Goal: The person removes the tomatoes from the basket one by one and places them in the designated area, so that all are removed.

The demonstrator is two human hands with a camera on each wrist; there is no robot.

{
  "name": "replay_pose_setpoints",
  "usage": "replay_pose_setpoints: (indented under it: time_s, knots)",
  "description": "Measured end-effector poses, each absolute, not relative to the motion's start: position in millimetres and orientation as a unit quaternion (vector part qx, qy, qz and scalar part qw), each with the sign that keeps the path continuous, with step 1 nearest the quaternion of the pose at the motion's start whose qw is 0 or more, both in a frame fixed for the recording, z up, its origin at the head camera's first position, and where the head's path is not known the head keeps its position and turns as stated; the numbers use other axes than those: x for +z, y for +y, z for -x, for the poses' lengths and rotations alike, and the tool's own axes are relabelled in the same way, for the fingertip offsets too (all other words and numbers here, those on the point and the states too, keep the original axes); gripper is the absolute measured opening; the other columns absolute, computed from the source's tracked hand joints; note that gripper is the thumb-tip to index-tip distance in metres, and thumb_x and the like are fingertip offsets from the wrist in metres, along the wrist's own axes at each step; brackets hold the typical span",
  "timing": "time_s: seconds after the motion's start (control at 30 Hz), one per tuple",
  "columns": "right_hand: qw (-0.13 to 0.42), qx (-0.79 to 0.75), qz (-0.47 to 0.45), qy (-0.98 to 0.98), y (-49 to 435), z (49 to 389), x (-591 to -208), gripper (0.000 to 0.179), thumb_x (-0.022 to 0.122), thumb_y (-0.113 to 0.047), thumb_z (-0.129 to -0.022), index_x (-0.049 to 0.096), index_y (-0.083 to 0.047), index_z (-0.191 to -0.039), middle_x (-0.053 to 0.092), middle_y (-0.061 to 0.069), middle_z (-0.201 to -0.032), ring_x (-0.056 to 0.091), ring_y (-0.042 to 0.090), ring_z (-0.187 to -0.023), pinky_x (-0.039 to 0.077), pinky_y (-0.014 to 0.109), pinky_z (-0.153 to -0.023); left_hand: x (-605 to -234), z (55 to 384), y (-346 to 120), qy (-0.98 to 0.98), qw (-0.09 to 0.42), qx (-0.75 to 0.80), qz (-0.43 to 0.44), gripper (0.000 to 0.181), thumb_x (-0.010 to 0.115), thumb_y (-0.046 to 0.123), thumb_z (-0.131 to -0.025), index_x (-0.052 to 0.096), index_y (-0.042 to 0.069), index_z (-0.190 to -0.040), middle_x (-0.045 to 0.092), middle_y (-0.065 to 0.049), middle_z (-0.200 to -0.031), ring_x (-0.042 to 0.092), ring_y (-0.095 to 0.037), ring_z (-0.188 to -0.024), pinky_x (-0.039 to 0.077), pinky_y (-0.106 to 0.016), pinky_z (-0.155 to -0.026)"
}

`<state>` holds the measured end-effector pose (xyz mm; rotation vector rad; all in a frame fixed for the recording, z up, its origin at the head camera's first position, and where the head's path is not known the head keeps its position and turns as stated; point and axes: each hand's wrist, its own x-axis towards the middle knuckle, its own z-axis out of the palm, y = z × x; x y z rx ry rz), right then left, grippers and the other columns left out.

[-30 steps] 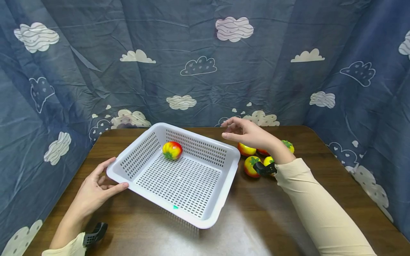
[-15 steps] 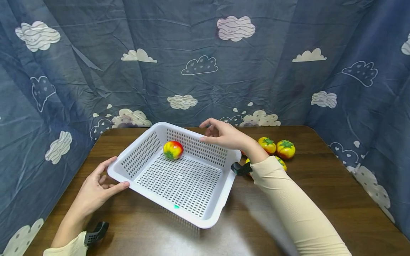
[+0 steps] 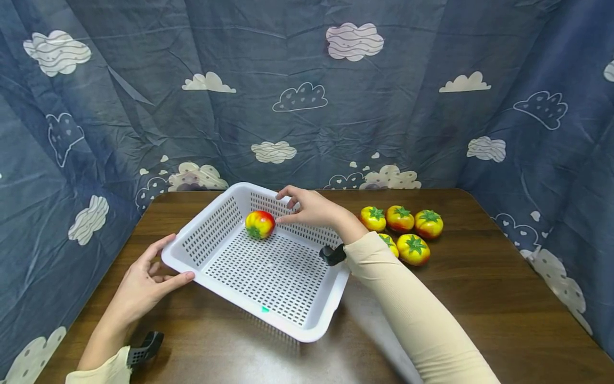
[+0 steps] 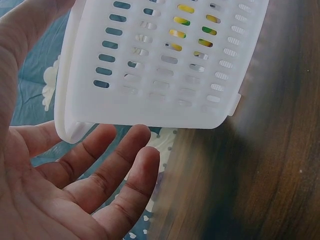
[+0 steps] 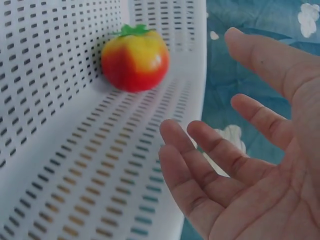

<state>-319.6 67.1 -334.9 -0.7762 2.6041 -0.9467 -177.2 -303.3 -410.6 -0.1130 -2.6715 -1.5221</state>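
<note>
A white perforated plastic basket (image 3: 240, 302) stands angled on the wooden table. My left hand (image 3: 139, 290) holds its left corner, thumb on the near rim and index finger along the left rim; the left wrist view shows the other fingers beside the basket's outer wall. Inside, near the back left, lies one red-and-yellow tomato (image 3: 260, 224) with a green leafy top. My right hand (image 3: 312, 208) reaches over the back wall, fingers spread and holding nothing, its fingertips close to the tomato's right side. The right wrist view shows a gap between that hand (image 5: 250, 195) and the tomato (image 5: 135, 62).
Several similar tomatoes (image 3: 414, 249) sit grouped on the table (image 3: 479, 288) to the right of the basket, one partly hidden by the right forearm. A blue curtain (image 3: 288, 58) with cloud prints hangs behind the table and along its sides.
My right hand has moved left from above the grouped tomatoes to over the basket, near the tomato inside, uncovering the group. The left hand and basket have stayed put.
</note>
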Motion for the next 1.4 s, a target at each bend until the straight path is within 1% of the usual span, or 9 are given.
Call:
replay_pose_setpoints:
  time_s: [0.1, 0.23, 0.37, 0.47, 0.67, 0.77, 1.0, 1.2, 1.4]
  knots:
    - [0.13, -0.313, 0.266, 0.902, 58.4, 320.9, -338.3, 0.064, 0.08, -0.035, -0.098, 0.053, -0.016, -0.153, 0.065, 0.02, -0.14, 0.07, 0.032, -0.116, 0.06, 0.043, -0.099, -410.9, 177.5, -303.1, -0.865, 0.041, -0.498, 0.043, 0.1, 0.089, 0.015, -0.09, 0.028, 0.012, -0.17, 0.053, -0.024, -0.149, 0.072, 0.002, -0.092, 0.058, -0.022, -0.075]
    - [0.124, -0.284, 0.271, 0.911, 47.1, 322.4, -343.4, 0.064, 0.081, -0.033, -0.098, 0.055, -0.015, -0.154, 0.065, 0.018, -0.144, 0.066, 0.032, -0.126, 0.057, 0.046, -0.104, -411.3, 177.4, -303.0, -0.861, 0.049, -0.503, 0.051, 0.099, 0.088, 0.012, -0.09, 0.03, 0.011, -0.169, 0.052, -0.022, -0.148, 0.072, 0.003, -0.092, 0.059, -0.022, -0.074]
    - [0.126, -0.269, 0.272, 0.915, 35.9, 323.1, -348.3, 0.066, 0.082, -0.03, -0.097, 0.055, -0.015, -0.155, 0.065, 0.015, -0.148, 0.063, 0.032, -0.134, 0.055, 0.047, -0.109, -411.6, 177.2, -302.9, -0.861, 0.049, -0.504, 0.051, 0.099, 0.088, 0.012, -0.09, 0.029, 0.01, -0.169, 0.052, -0.022, -0.149, 0.071, 0.004, -0.092, 0.059, -0.021, -0.074]
    - [0.128, -0.262, 0.273, 0.917, 27.4, 322.8, -351.4, 0.069, 0.083, -0.027, -0.096, 0.054, -0.014, -0.157, 0.063, 0.014, -0.151, 0.062, 0.032, -0.135, 0.053, 0.047, -0.112, -411.4, 177.0, -302.7, -0.861, 0.046, -0.504, 0.047, 0.099, 0.089, 0.012, -0.09, 0.029, 0.01, -0.169, 0.052, -0.023, -0.15, 0.072, 0.002, -0.092, 0.059, -0.021, -0.074]
    - [0.127, -0.24, 0.266, 0.925, 11.7, 321.4, -356.0, 0.074, 0.083, -0.023, -0.096, 0.05, -0.013, -0.161, 0.055, 0.011, -0.161, 0.059, 0.03, -0.141, 0.046, 0.044, -0.121, -410.3, 177.1, -302.1, -0.861, 0.044, -0.505, 0.043, 0.099, 0.088, 0.013, -0.09, 0.029, 0.011, -0.169, 0.053, -0.022, -0.149, 0.073, -0.003, -0.09, 0.058, -0.022, -0.074]
    - [0.124, -0.232, 0.257, 0.93, 4.6, 320.4, -358.3, 0.073, 0.083, -0.021, -0.096, 0.05, -0.014, -0.161, 0.057, 0.01, -0.16, 0.06, 0.028, -0.139, 0.046, 0.044, -0.12, -409.7, 177.4, -301.7, -0.861, 0.045, -0.504, 0.043, 0.098, 0.089, 0.013, -0.09, 0.03, 0.012, -0.169, 0.052, -0.022, -0.149, 0.073, -0.002, -0.09, 0.058, -0.022, -0.074]
    - [0.113, -0.214, 0.241, 0.94, -6.6, 319.8, -363.4, 0.068, 0.084, -0.021, -0.096, 0.055, -0.017, -0.158, 0.06, 0.009, -0.156, 0.058, 0.029, -0.14, 0.045, 0.045, -0.121, -411.1, 177.8, -300.7, -0.86, 0.052, -0.506, 0.047, 0.098, 0.089, 0.012, -0.089, 0.031, 0.01, -0.168, 0.053, -0.022, -0.149, 0.07, 0.004, -0.092, 0.058, -0.022, -0.073]
    - [0.11, -0.213, 0.239, 0.941, -11.1, 321.8, -367.0, 0.058, 0.081, -0.015, -0.097, 0.062, -0.02, -0.151, 0.064, 0.008, -0.15, 0.06, 0.027, -0.132, 0.048, 0.044, -0.117, -411.3, 178.0, -301.6, -0.86, 0.054, -0.505, 0.047, 0.097, 0.089, 0.012, -0.09, 0.032, 0.012, -0.169, 0.052, -0.02, -0.149, 0.07, 0.004, -0.092, 0.058, -0.022, -0.073]
    - [0.103, -0.206, 0.253, 0.94, -13.7, 322.4, -369.2, 0.053, 0.082, -0.012, -0.096, 0.064, -0.02, -0.145, 0.066, 0.007, -0.143, 0.059, 0.025, -0.124, 0.05, 0.042, -0.112, -412.5, 177.6, -303.0, -0.859, 0.052, -0.507, 0.044, 0.098, 0.089, 0.012, -0.09, 0.031, 0.011, -0.169, 0.053, -0.021, -0.148, 0.071, 0.002, -0.091, 0.058, -0.022, -0.073]
